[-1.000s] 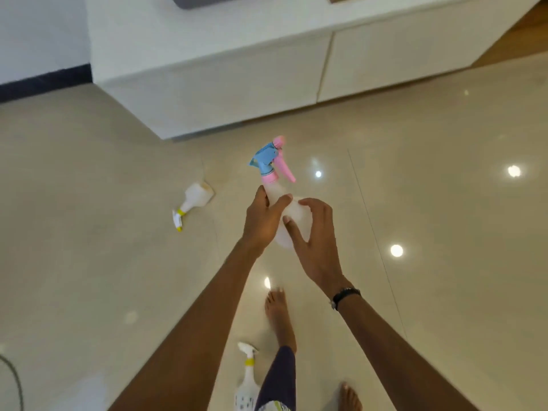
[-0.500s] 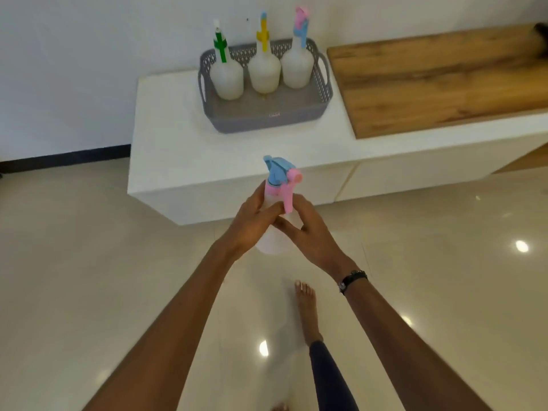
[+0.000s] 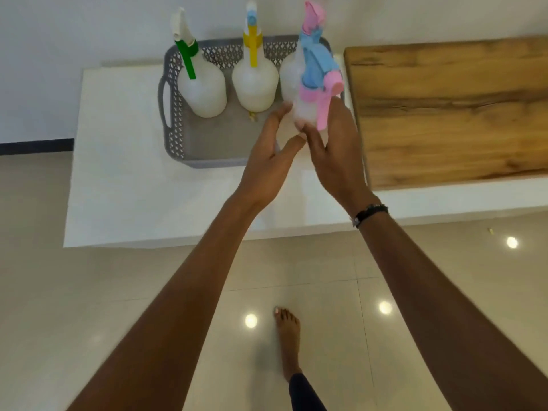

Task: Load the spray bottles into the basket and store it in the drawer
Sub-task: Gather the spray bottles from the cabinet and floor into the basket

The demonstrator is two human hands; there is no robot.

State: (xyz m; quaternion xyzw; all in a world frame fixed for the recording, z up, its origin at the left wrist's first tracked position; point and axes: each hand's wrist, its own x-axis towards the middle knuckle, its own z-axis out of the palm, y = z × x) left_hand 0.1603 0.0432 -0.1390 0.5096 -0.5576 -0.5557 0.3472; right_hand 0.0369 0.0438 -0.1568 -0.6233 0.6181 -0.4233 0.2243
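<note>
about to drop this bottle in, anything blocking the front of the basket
Nothing visible. The held bottle hangs over the basket, whose front half is bare; three bottles fill the back row, the rightmost directly behind the held one.

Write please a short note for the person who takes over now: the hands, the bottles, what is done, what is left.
Left hand and right hand: both hold the blue-and-pink spray bottle over the right side of the grey basket.
Done: the green-trigger bottle, the yellow-trigger bottle and another, mostly hidden behind the held one, stand along the basket's far side.
Left: set this bottle down; store the basket in the drawer.
</note>
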